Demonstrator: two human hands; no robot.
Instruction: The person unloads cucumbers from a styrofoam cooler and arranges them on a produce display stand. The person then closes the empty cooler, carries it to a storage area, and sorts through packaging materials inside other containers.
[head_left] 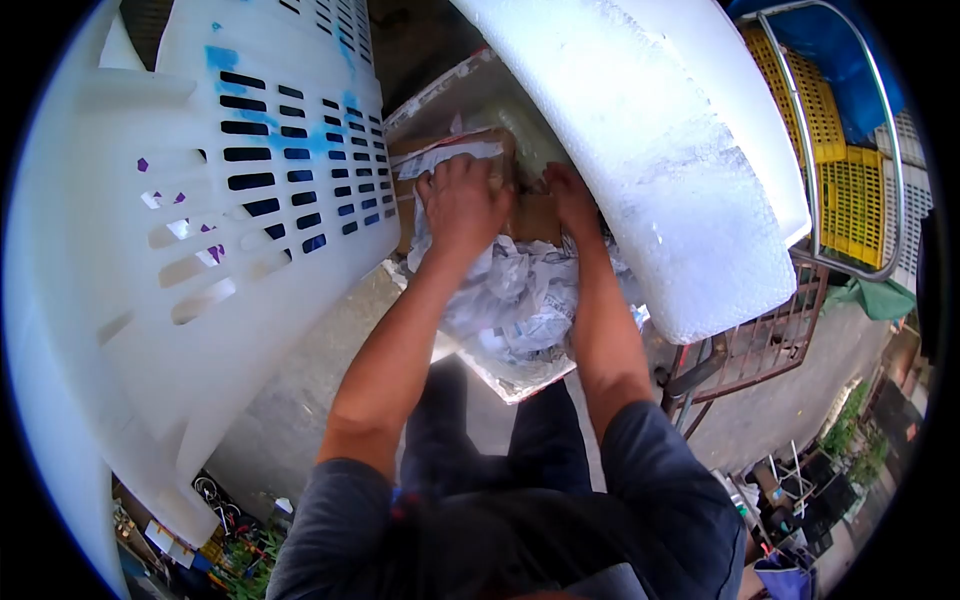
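In front of me, a foam box (520, 382) with a chipped white rim holds crumpled white paper and plastic wrapping (525, 300) at its near end. Farther in sits a brown cardboard box (535, 218) with a white label or paper strip on top. My left hand (463, 205) rests over the left part of the cardboard with its fingers bent around it. At the right side, my right hand (573, 203) has curled fingers against the cardboard's edge, its fingertips partly in shadow. The underside of the cardboard is hidden.
A large white slotted plastic crate (330, 190) stands close on my left. A big white foam slab (660, 170) overhangs the right side near my right forearm. Beyond it are yellow crates (850, 200), a metal rail and a rusty grate (770, 330). Clutter lies on the ground behind.
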